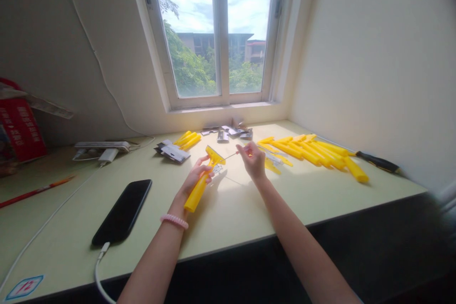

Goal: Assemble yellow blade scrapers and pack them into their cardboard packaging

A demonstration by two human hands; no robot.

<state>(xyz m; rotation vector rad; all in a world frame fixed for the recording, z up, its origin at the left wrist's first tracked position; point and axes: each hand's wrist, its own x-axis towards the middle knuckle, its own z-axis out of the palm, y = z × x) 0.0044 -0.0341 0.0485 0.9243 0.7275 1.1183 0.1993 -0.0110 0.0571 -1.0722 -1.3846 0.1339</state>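
Note:
My left hand (195,176) is closed around a yellow scraper (198,192), its wide head tilted up and away from me. Between finger and thumb, my right hand (253,160) pinches a thin screwdriver (231,155), whose shaft points left to the scraper's head. Whether the tip touches a screw is too small to tell. A little heap of small screws (218,168) lies on the table beside the scraper. Just past my right hand are flat yellow pieces (272,166), partly hidden by it. Several yellow handles (306,150) lie in a row farther right.
Metal blade plates (223,136) lie near the window, and finished-looking scrapers (188,139) with dark heads (173,151) at back left. A phone (123,211) on a cable is left of my arm. A black-handled screwdriver (379,162), power strip (103,146) and red pencil-like stick (35,191) lie outward.

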